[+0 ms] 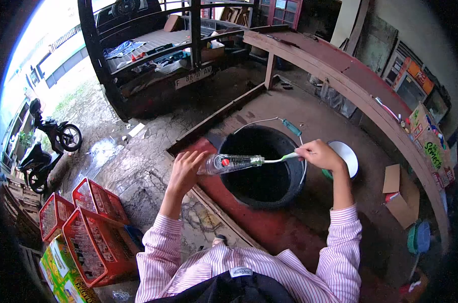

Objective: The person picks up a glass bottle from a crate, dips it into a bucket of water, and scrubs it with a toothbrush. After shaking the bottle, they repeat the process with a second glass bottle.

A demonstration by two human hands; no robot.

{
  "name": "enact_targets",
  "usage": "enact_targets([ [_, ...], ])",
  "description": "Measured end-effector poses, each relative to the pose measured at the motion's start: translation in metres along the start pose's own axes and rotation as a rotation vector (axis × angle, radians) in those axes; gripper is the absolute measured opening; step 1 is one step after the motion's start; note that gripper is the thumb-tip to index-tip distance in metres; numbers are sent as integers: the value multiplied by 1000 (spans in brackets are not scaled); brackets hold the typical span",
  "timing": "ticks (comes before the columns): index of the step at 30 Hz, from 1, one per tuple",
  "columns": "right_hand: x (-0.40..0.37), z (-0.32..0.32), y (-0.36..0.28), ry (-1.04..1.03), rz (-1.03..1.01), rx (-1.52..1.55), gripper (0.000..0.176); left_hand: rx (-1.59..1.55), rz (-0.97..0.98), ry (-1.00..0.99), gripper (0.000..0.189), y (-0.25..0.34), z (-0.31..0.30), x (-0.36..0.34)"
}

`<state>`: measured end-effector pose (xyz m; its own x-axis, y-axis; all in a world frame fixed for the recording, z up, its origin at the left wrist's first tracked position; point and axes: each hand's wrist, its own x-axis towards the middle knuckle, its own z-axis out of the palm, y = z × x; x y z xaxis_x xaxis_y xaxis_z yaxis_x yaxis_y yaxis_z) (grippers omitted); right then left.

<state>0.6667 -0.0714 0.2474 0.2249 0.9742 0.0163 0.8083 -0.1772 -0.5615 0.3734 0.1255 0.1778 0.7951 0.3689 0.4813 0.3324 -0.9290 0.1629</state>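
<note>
My left hand (187,170) is closed round the base end of a clear glass bottle (229,162) with a red mark on it. The bottle lies roughly level, its mouth to the right. My right hand (320,154) pinches the green and white handle of a bottle brush (285,157). Its pale shaft meets the bottle's mouth; how far the bristles reach inside I cannot make out. Below both hands stands a large black bucket (262,194), dark inside, with a wire handle and a teal grip (291,127).
Right of the black bucket is a white bucket (344,156). Red crates of glass bottles (95,247) stand at lower left. A long wooden table (335,65) curves along the right, near an open cardboard box (403,197). A truck bed (158,43) and a motorbike (49,139) are farther off.
</note>
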Motion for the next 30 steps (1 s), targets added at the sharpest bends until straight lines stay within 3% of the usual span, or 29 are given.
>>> enact_targets([
  [2,7,18,-6,-47,-24,93,29,-5,66,28,52,5,0,7],
  [3,7,18,-25,-168,-16,-10,34,2,76,45,52,8,1,7],
  [4,5,16,-24,-163,-18,-8,34,7,80,46,52,4,2,5],
  [6,-2,4,-13,-223,168,110,41,61,73,67,52,-2,4,2],
  [11,5,16,-23,-357,162,73,44,12,69,65,52,7,0,5],
  [14,-3,2,-23,-258,192,22,42,48,69,53,51,5,-1,3],
  [20,5,16,-18,-172,120,-10,39,16,23,50,52,7,2,2],
  [23,-1,8,-11,-27,27,17,35,3,-7,7,54,0,1,-4],
  [27,-13,-11,8,-39,107,-27,27,20,-50,-7,58,-20,1,-18],
  [29,-11,-1,28,101,-14,-55,23,18,-103,3,56,-23,-4,-22],
  [30,-4,10,29,39,77,-94,21,16,-101,0,56,-24,-4,-24],
])
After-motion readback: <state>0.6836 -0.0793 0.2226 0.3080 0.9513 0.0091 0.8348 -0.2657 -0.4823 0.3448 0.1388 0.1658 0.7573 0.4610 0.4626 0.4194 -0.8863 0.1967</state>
